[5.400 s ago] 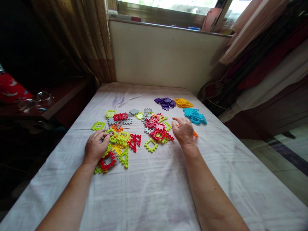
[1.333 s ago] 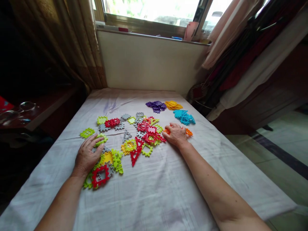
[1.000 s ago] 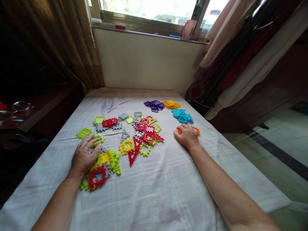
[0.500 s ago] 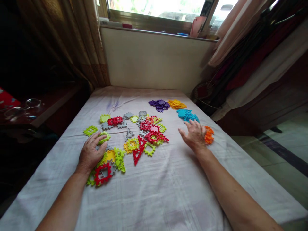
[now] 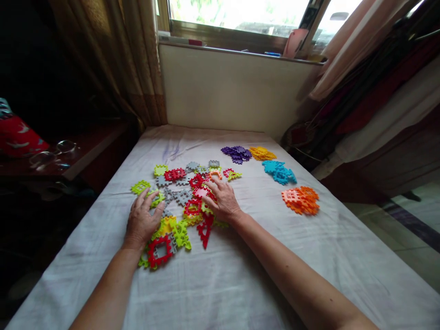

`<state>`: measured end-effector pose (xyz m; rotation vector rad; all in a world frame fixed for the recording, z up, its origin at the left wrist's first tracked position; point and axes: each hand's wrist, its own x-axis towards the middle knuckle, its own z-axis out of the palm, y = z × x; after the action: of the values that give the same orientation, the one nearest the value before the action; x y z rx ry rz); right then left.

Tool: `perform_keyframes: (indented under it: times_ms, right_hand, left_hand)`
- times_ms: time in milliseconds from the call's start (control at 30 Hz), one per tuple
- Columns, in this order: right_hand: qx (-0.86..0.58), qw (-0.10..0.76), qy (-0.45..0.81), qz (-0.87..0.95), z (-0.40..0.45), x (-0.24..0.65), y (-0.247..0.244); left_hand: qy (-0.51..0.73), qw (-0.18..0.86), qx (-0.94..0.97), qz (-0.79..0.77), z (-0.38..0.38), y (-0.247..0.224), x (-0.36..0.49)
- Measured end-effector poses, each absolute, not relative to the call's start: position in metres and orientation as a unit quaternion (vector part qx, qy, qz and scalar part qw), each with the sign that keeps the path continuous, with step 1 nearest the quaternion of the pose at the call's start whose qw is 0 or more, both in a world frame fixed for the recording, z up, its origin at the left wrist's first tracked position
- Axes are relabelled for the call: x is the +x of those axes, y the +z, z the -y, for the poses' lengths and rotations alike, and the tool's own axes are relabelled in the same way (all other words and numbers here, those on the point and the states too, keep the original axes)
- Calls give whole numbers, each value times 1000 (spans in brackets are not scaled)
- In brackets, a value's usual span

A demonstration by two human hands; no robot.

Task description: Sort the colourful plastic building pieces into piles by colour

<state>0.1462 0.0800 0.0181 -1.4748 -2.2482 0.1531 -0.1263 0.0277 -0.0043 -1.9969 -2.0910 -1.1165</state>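
Note:
Toothed plastic interlocking tiles in red, lime, grey and yellow lie in a loose mixed heap on the bed-like surface. My left hand [image 5: 143,221] rests at the heap's left side, fingers apart over a lime tile [image 5: 157,198]. My right hand [image 5: 224,200] is spread over the heap's right side, its fingers touching red tiles [image 5: 197,180] and reaching by an orange arched tile [image 5: 215,174]. Below it lies a red triangular tile [image 5: 205,233]. Nearer me are a red square frame tile [image 5: 152,251] and a lime triangular tile [image 5: 182,234]. The right palm hides some tiles.
Single-colour piles stand to the right: purple [image 5: 236,154], yellow [image 5: 262,153], blue [image 5: 279,172] and orange [image 5: 302,200]. Eyeglasses [image 5: 66,146] lie on a dark side table at left. A wall and window sill [image 5: 240,50] rise behind; clothes hang at right.
My right hand has moved left from beside the orange pile to the mixed heap, and red and grey tiles there have shifted left. The left hand stays on its tiles. The view has turned slightly left.

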Motion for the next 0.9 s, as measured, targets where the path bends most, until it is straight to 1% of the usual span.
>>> perform_keyframes:
  times_ms: [100,200,267,333,433,633,800,900]
  right_hand:
    - [-610,230,35,757,-115,165,24]
    - [-705,197,26,680,-152,191,23]
    - [-731,175,32,658,-170,203,19]
    - [-725,162,41,668,-182,207,14]
    - [-707,155,50,689,-195,198,11]
    - [-646,118,85,750,-211,159,23]
    - [-555,132,140,809,-195,139,28]
    - [-540,180,144,810,-172,146,31]
  left_hand:
    - [-376,18,-635,675,-28,-5,-130]
    - [-388,35,-616,685,-36,-4,-145]
    - [-376,57,-598,706,-48,-3,-160]
    - [-336,59,-586,735,-65,-1,-173]
    - [-260,13,-590,764,-95,3,-182]
    - [-183,-95,-663,720,-142,15,-155]
    - [-185,-150,-728,643,-143,23,-133]
    - [-208,-122,-746,621,-125,27,-134]
